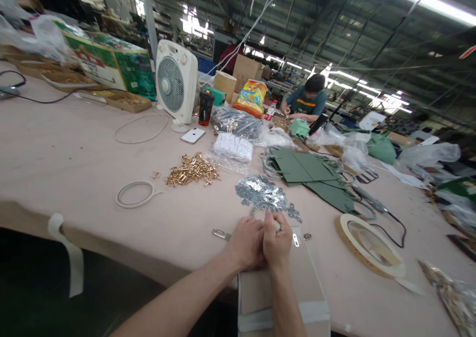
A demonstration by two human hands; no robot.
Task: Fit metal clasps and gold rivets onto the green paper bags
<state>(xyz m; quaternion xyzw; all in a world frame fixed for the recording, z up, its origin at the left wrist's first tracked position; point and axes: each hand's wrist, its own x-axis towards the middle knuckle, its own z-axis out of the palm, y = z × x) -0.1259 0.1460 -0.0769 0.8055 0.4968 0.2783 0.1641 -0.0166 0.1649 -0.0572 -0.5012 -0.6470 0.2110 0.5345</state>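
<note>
My left hand (246,242) and my right hand (277,240) are pressed side by side, both closed, over the top edge of a pale grey bag piece (282,287) lying at the table's near edge. A small light object shows between the right fingers; I cannot name it. A silver metal clip (221,235) lies just left of my left hand, and small silver fittings (307,236) lie to the right. A heap of silver metal parts (260,192) sits just beyond my hands.
A pile of gold fittings (192,170), white rings (134,194), green cut pieces (312,170), a tape roll (368,242), a white phone (192,135) and a fan (175,79) are on the table. Another person (307,101) works at the far end.
</note>
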